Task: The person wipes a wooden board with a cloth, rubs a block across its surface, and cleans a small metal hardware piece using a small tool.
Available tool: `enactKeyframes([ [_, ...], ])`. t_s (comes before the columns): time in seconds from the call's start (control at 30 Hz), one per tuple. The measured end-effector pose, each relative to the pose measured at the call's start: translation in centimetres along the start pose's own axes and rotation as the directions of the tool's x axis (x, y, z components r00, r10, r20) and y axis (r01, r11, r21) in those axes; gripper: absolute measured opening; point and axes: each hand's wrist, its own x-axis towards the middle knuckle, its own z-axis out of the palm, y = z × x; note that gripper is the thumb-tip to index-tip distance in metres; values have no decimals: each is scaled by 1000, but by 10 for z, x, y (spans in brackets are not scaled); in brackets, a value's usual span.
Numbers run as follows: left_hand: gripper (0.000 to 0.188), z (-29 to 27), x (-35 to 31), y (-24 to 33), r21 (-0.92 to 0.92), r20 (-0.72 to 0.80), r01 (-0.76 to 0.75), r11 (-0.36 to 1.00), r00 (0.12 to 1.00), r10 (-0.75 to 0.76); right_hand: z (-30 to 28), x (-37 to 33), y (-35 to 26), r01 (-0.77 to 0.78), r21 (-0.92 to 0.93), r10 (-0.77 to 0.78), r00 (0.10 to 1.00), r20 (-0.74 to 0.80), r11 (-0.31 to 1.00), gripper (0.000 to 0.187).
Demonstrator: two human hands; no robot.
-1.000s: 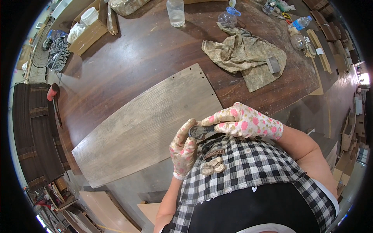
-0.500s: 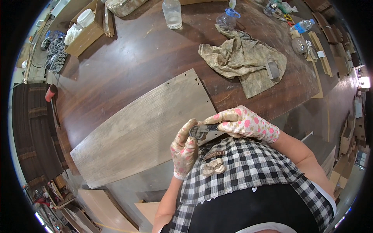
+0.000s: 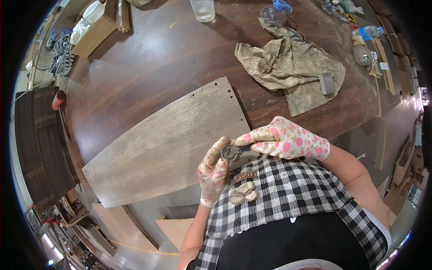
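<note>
My left hand point(image 3: 213, 170), in a floral work glove stained at the fingers, is closed around a small round dark-rimmed container point(image 3: 228, 154). From the right, my gloved right hand point(image 3: 288, 140) pinches a short dark flat tool point(image 3: 244, 148); its far end meets the container, and I cannot make out its exact kind. Both hands are just in front of my checked apron, over the near right end of a grey wood-grain panel point(image 3: 166, 139). The panel has one curved edge and small holes near its right end. It lies on the brown table point(image 3: 148, 76), overhanging the near edge.
Beyond the panel, a crumpled stained cloth point(image 3: 270, 63) carries a grey block point(image 3: 327, 84). A clear container with liquid point(image 3: 203, 11) and a blue-capped bottle point(image 3: 273, 14) stand farther back. A cardboard box point(image 3: 95, 36) is far left; a red-headed mallet point(image 3: 58, 100) is at the left edge.
The view has shifted slightly, so the cloth and bottles sit a little differently in the picture. Both hands keep their grips, the tool still at the container.
</note>
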Motion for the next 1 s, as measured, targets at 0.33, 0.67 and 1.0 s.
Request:
enactKeyframes([
  [0.33,55,-5,2,-3,9,-47,33,999,998,-32,-3,12,6,59,24,-60,997,39,998,30],
  [0.67,56,-8,3,-8,8,-59,-16,1000,998,16,-1,13,4,103,-54,-104,995,-3,993,30],
  [1.0,58,-6,1,-8,-35,-98,5,999,995,-9,9,11,-4,4,-322,-9,1000,-16,947,31],
])
